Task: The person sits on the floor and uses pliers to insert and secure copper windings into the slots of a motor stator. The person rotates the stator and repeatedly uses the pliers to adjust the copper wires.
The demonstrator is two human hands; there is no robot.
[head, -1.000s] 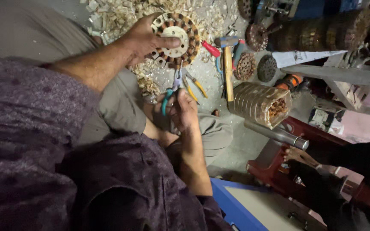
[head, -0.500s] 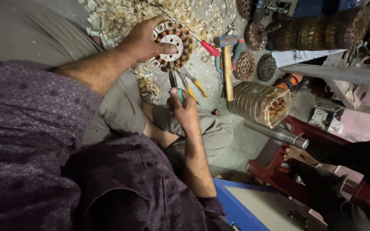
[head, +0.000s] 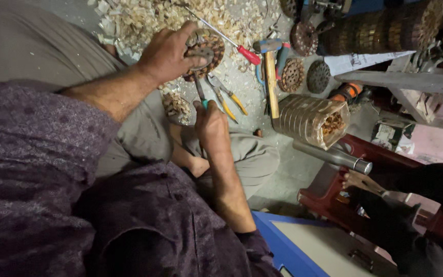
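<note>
— Left hand (head: 166,54) clamped over the round motor core (head: 207,51), fingers curled across its top, pinning it to the floor (head: 262,97). Right hand (head: 210,123) closed around the teal-handled tool (head: 201,95), tip pushed up against the core's lower edge.

— Pliers or cutters?

— Hard to tell; handle end mostly buried in the fist, only the dark metal shank showing.

— Risks from here?

— Could slip off the edge and jab toward the holding fingers, sitting right above the tip. Core could also skid or tip on the loose pale scraps (head: 144,20) underneath, since nothing but the palm steadies it.

— Anything close enough to get knocked?

— Yellow-handled pliers (head: 226,97) lying just beside the tool, red-handled screwdriver (head: 232,43) touching the core's far side, wooden-handled hammer (head: 268,72) a little further right.

— Materials?

— Core: flat disc, ringed with slots, coppery-brown and dull. Scraps: pale, papery, heaped. Two smaller dark slotted discs (head: 292,74) near the hammer. Ribbed cylinder (head: 308,120) in shiny wrapping, lying on its side, brownish pieces showing at its open end. Floor: grey, gritty concrete.
</note>
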